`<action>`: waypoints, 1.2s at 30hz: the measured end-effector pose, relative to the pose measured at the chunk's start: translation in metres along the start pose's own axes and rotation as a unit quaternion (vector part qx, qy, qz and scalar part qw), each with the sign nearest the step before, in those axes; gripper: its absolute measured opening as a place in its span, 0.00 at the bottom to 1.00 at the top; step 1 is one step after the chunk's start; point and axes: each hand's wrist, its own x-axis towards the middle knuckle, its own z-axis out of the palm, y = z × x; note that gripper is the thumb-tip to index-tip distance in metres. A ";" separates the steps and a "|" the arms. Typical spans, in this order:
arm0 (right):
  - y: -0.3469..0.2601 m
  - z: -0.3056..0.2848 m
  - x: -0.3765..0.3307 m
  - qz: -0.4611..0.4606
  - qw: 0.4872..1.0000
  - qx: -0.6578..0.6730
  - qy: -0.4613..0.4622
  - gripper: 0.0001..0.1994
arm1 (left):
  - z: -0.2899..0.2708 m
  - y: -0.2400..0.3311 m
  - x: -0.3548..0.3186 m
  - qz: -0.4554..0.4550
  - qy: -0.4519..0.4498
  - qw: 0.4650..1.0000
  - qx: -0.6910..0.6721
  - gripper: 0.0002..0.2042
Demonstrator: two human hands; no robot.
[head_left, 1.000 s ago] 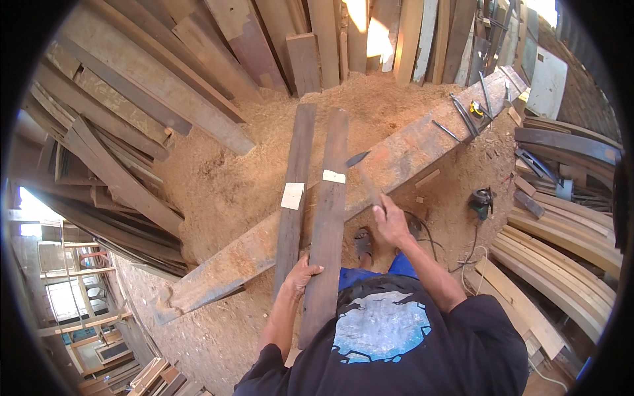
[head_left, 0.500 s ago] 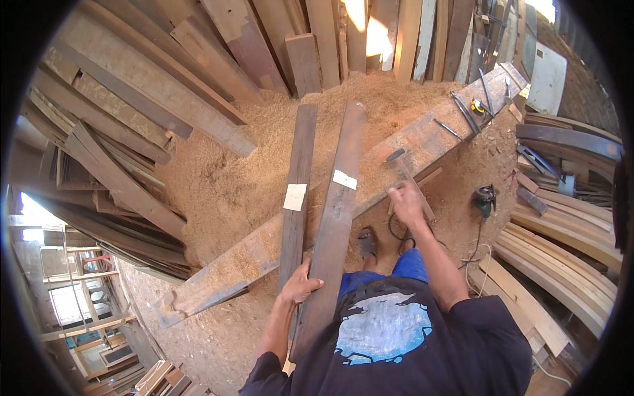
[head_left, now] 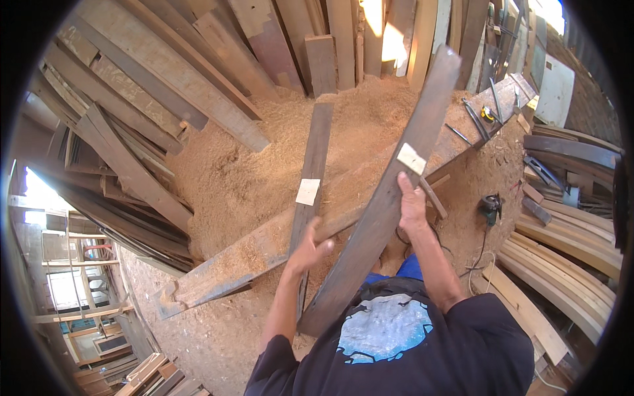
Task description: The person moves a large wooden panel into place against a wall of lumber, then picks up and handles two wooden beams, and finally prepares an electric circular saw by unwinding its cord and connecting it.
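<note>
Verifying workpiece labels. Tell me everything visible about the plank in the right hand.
The dark brown plank looks like weathered wood: long, flat-faced, streaked, with a paler, worn far end. A whitish, paper-like rectangle lies across its upper face, beyond mid-length. It slants from beside the shirt up to the right, crossing above the sawdust-strewn beam. The right hand grips its right edge, thumb on the face near the rectangle. Contact with beam or shirt is unclear.

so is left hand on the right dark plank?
No, the right hand holds the right dark plank; the left hand is apart from it.
</note>
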 end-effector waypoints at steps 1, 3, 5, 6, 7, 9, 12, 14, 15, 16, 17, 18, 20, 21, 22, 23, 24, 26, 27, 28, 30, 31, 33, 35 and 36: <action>-0.012 0.006 -0.003 -0.001 1.000 -0.001 -0.005 0.13 | -0.013 -0.019 0.020 0.001 0.121 0.975 0.184 0.56; -0.041 0.008 -0.007 -0.082 0.996 -0.018 -0.015 0.13 | -0.022 -0.035 0.050 -0.068 0.173 0.941 0.284 0.57; -0.063 0.002 -0.009 -0.136 0.990 -0.040 -0.005 0.14 | -0.027 -0.057 0.078 -0.130 0.218 0.889 0.380 0.59; -0.082 0.013 -0.021 -0.151 0.988 -0.007 -0.035 0.14 | -0.030 -0.079 0.086 -0.173 0.238 0.883 0.367 0.59; -0.098 0.013 -0.030 -0.170 0.983 0.024 -0.060 0.15 | -0.028 -0.092 0.094 -0.209 0.252 0.876 0.354 0.60; -0.120 -0.016 -0.033 -0.201 0.979 -0.006 -0.026 0.16 | -0.020 -0.101 0.107 -0.243 0.256 0.850 0.391 0.59; -0.151 -0.042 -0.048 -0.270 0.962 -0.037 0.010 0.18 | -0.026 -0.100 0.117 -0.268 0.224 0.841 0.413 0.57; -0.173 -0.052 -0.064 -0.351 0.932 -0.081 0.043 0.20 | -0.048 -0.114 0.113 -0.222 0.245 0.865 0.379 0.53; -0.183 -0.054 -0.073 -0.362 0.928 -0.076 0.049 0.20 | -0.062 -0.128 0.110 -0.191 0.262 0.884 0.337 0.51; -0.195 -0.064 -0.084 -0.410 0.903 -0.097 0.085 0.21 | -0.064 -0.128 0.108 -0.181 0.251 0.886 0.344 0.51; -0.207 -0.073 -0.097 -0.455 0.873 -0.120 0.123 0.21 | -0.061 -0.121 0.105 -0.112 0.226 0.934 0.252 0.49; -0.219 -0.074 -0.109 -0.510 0.833 -0.141 0.162 0.21 | -0.061 -0.113 0.097 -0.048 0.201 0.966 0.155 0.47; -0.238 -0.121 -0.132 -0.507 0.830 -0.147 0.180 0.20 | -0.048 -0.089 0.088 -0.055 0.205 0.966 0.151 0.45; -0.246 -0.143 -0.144 -0.496 0.834 -0.153 0.185 0.20 | -0.040 -0.077 0.082 -0.068 0.222 0.963 0.141 0.43; -0.253 -0.155 -0.154 -0.500 0.831 -0.151 0.193 0.20 | -0.033 -0.064 0.077 -0.063 0.215 0.964 0.146 0.43; -0.261 -0.164 -0.163 -0.513 0.809 -0.181 0.222 0.19 | -0.024 -0.052 0.072 -0.031 0.216 0.970 0.110 0.42; -0.266 -0.172 -0.170 -0.523 0.786 -0.212 0.251 0.18 | -0.013 -0.038 0.066 -0.001 0.215 0.974 0.074 0.40; -0.278 -0.190 -0.183 -0.535 0.766 -0.218 0.281 0.18 | 0.026 0.025 0.056 0.029 0.179 0.983 0.028 0.39; -0.284 -0.198 -0.186 -0.541 0.753 -0.223 0.301 0.17 | 0.043 0.051 0.057 0.052 0.152 0.987 -0.020 0.38; -0.288 -0.204 -0.187 -0.541 0.749 -0.221 0.312 0.17 | 0.055 0.065 0.064 0.063 0.148 0.987 -0.018 0.38; -0.298 -0.221 -0.189 -0.550 0.745 -0.219 0.308 0.17 | 0.082 0.093 0.081 0.168 0.074 0.979 -0.084 0.37; -0.305 -0.229 -0.189 -0.552 0.746 -0.220 0.302 0.17 | 0.099 0.114 0.089 0.180 0.065 0.978 -0.081 0.37; -0.325 -0.234 -0.190 -0.596 0.701 -0.213 0.329 0.16 | 0.140 0.161 0.104 0.236 -0.016 0.969 -0.075 0.37; -0.339 -0.260 -0.193 -0.557 0.735 -0.227 0.312 0.16 | 0.178 0.198 0.119 0.279 -0.042 0.955 -0.093 0.37; -0.348 -0.271 -0.195 -0.555 0.736 -0.232 0.312 0.16 | 0.198 0.216 0.126 0.315 -0.063 0.940 -0.117 0.37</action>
